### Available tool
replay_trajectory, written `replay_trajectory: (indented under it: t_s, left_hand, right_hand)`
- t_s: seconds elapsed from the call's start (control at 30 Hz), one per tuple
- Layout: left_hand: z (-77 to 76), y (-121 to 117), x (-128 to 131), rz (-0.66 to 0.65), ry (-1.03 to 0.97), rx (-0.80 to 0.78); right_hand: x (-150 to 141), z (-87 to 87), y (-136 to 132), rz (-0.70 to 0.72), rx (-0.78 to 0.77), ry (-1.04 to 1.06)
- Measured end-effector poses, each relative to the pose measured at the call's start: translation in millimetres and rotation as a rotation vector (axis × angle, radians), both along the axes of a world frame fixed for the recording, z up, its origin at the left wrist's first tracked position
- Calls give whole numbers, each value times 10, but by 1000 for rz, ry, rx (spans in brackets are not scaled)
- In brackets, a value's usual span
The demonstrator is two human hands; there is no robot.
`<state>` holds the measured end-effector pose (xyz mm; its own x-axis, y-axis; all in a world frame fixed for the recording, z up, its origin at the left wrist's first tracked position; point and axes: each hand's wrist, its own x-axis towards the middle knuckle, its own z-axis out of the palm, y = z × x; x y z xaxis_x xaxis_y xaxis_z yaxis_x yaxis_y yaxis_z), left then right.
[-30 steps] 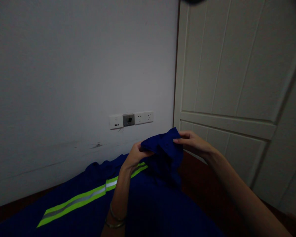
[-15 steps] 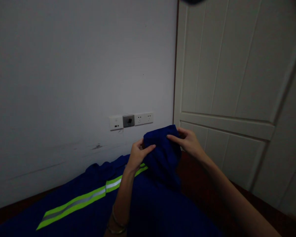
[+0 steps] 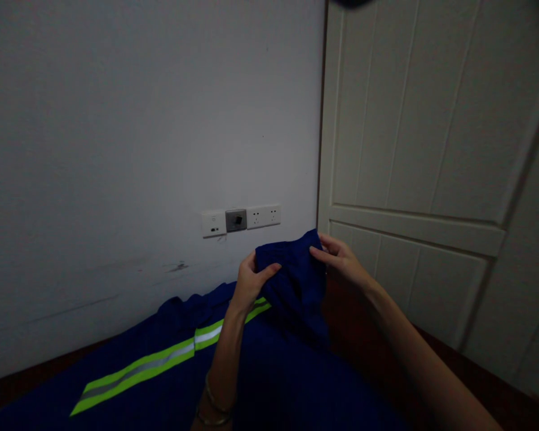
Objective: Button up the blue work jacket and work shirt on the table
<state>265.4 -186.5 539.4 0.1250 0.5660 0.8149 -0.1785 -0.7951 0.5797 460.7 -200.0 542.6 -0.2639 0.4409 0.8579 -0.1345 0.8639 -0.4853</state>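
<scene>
A dark blue work jacket (image 3: pixel 170 323) lies spread out, with a yellow-green and silver reflective stripe (image 3: pixel 144 365) running across it. My left hand (image 3: pixel 251 281) pinches the left side of a raised blue end of the garment, which looks like a sleeve cuff (image 3: pixel 291 263), thumb on top. At the cuff's right corner, my right hand (image 3: pixel 339 257) grips the cloth between thumb and fingers. The fabric is stretched between both hands and hangs in folds below them. The fingers behind the cloth are partly hidden. Bangles (image 3: pixel 213 407) circle my left wrist.
A pale wall (image 3: pixel 153 120) rises behind the jacket, carrying a row of sockets (image 3: pixel 263 216) and a grey plate (image 3: pixel 236 220). On the right stands a white panelled door (image 3: pixel 413 120). Dark reddish floor (image 3: pixel 354 323) shows between jacket and door. The scene is dim.
My hands have spread slightly apart, and the cuff edge between them is drawn wider. Both hands keep hold of the cloth. The jacket body has stayed put.
</scene>
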Motion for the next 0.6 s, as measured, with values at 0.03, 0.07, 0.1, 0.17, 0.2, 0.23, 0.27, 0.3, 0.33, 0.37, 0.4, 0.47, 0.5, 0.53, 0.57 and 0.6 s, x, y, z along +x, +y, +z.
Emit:
replay_trajectory:
  t_s: [0.03, 0.07, 0.1, 0.17, 0.2, 0.23, 0.27, 0.3, 0.33, 0.37, 0.4, 0.47, 0.5, 0.53, 0.57, 0.6]
  left_hand:
    - [-7, 5, 7, -19, 4, -6]
    - [-14, 9, 15, -33, 9, -17]
    - [-20, 12, 25, -40, 15, -30]
    - [-30, 19, 46, -35, 18, -51]
    - [-33, 22, 55, -25, 15, -55]
    - [-35, 26, 63, -13, 10, -54]
    - [-36, 29, 70, 1, 4, -48]
    - [-37, 32, 75, 12, 1, -42]
    - [-37, 34, 79, 20, 2, -37]
    - [-37, 37, 81, 23, 3, -35]
    - [-37, 39, 83, 25, 4, -35]
    - [-38, 44, 83, 28, 8, -37]
    - [-39, 46, 81, 31, 16, -37]
    - [-40, 49, 78, 36, 27, -38]
    - [-41, 53, 74, 41, 42, -39]
    - [-42, 55, 70, 46, 57, -38]
  right_hand:
    - [14, -2, -2, -6, 16, -10]
    - [28, 0, -17, -34, 44, -19]
    - [41, 7, -43, -82, 87, -29]
    - [64, 37, -121, -219, 209, -73]
    - [75, 59, -164, -292, 278, -116]
    - [86, 85, -204, -356, 345, -168]
    - [99, 112, -237, -405, 403, -224]
    - [113, 138, -263, -442, 449, -274]
    - [129, 162, -281, -470, 479, -314]
    - [147, 182, -290, -492, 498, -338]
    - [165, 198, -294, -511, 505, -356]
    - [204, 213, -294, -546, 502, -403]
    - [223, 215, -294, -562, 497, -431]
    - [241, 214, -296, -577, 490, -458]
    - [258, 212, -300, -589, 481, -475]
    - [274, 210, -308, -598, 469, -482]
